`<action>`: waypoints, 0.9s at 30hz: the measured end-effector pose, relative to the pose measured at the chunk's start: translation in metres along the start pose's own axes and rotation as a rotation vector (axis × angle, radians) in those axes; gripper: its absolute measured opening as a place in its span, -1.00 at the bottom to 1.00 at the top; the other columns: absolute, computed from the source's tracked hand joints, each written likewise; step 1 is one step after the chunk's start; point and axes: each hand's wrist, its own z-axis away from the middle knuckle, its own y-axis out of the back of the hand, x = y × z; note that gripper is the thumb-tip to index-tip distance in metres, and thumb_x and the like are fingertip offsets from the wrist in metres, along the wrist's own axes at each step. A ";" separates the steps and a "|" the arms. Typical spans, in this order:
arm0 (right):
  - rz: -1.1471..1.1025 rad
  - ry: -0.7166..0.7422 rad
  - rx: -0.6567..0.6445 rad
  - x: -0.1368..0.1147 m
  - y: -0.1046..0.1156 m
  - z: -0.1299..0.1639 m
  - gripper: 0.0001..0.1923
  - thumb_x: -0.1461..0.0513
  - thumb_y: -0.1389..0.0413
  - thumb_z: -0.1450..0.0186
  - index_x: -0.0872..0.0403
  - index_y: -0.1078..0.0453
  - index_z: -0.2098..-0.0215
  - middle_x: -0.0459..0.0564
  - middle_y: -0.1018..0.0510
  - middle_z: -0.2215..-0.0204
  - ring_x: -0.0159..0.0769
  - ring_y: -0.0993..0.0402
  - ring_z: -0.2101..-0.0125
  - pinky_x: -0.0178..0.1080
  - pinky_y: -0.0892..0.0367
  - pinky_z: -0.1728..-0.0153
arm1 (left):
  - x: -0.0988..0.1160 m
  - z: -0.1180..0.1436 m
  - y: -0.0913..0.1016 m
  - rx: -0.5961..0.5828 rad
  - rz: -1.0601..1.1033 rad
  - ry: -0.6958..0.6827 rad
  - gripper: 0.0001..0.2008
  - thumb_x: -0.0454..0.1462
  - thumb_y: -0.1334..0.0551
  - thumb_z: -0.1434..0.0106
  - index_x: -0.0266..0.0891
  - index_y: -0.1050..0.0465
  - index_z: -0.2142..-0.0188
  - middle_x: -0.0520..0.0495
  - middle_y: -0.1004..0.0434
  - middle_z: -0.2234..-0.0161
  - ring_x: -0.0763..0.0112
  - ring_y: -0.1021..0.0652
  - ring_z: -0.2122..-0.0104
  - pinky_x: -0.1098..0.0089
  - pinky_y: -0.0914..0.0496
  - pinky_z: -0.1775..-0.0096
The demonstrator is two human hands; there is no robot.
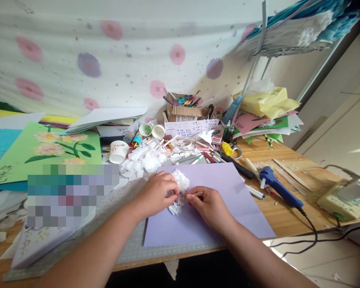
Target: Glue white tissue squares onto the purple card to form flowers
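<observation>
A lilac sheet of card (225, 200) lies on the grey cutting mat. Ruffled white tissue paper (181, 180) forms a flower-like clump on it, with a second crumpled part nearer to me. My left hand (162, 193) rests at the clump's left side, its fingers curled and pinching at the tissue. From the right, my right hand (208, 206) grips a thin pale stick (199, 194) between thumb and fingers, the tip pointing at the tissue. My fingers partly hide the spot where stick and paper meet.
Paper scraps (147, 160), pens and paper cups (119, 152) crowd the area behind the card. At right lie a blue glue gun (280, 187) with its cord and a power strip (342, 200). A green flower picture (54, 148) is at left, beside a lilac object, partly blurred out.
</observation>
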 end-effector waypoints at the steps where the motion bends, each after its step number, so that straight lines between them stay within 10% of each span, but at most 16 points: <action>1: -0.011 -0.006 -0.007 0.001 0.000 -0.001 -0.79 0.15 -0.09 -0.21 0.12 -0.47 0.41 -0.04 -0.56 0.54 -0.33 -0.43 0.52 -0.34 -0.24 0.47 | 0.000 -0.001 -0.001 0.002 -0.003 0.005 -0.90 -0.38 -0.24 -0.11 -0.17 -0.48 0.47 0.03 -0.45 0.40 0.33 -0.39 0.29 0.35 -0.22 0.23; 9: -0.256 0.046 0.255 0.004 0.008 0.003 -0.77 0.10 -0.15 -0.20 0.10 -0.47 0.45 -0.10 -0.45 0.60 -0.38 -0.33 0.52 -0.35 -0.22 0.45 | 0.000 -0.002 -0.004 0.070 0.019 0.055 -0.94 -0.38 -0.25 -0.10 -0.19 -0.45 0.44 0.03 -0.44 0.39 0.32 -0.39 0.28 0.34 -0.21 0.22; 27: 0.226 0.400 0.086 -0.003 0.001 0.009 -0.83 0.28 -0.07 -0.27 0.09 -0.46 0.45 -0.04 -0.53 0.51 -0.33 -0.43 0.44 -0.32 -0.27 0.38 | 0.005 0.007 0.012 -0.025 0.118 -0.021 -0.89 -0.42 -0.29 -0.03 -0.18 -0.50 0.53 0.03 -0.35 0.40 0.39 -0.37 0.29 0.37 -0.21 0.20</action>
